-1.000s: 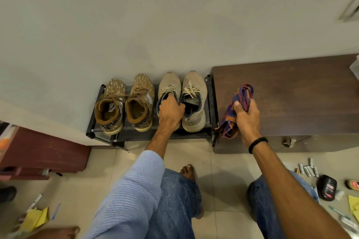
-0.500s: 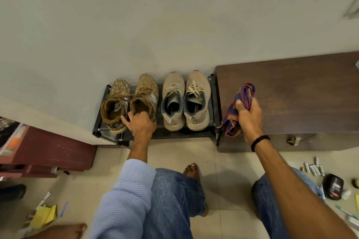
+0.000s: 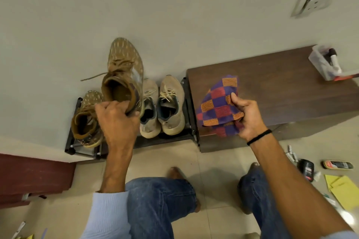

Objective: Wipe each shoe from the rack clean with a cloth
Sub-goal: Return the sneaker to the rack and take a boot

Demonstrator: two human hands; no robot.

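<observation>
Left hand [image 3: 116,120] now raising brown boot [image 3: 124,75] off rack [image 3: 71,146], centre-left of frame; half a second ago boot sitting on rack. Fingers curling round heel collar. Right hand [image 3: 246,116] pinching checked cloth [image 3: 219,106], centre-right. Judging wiping about to begin.
</observation>
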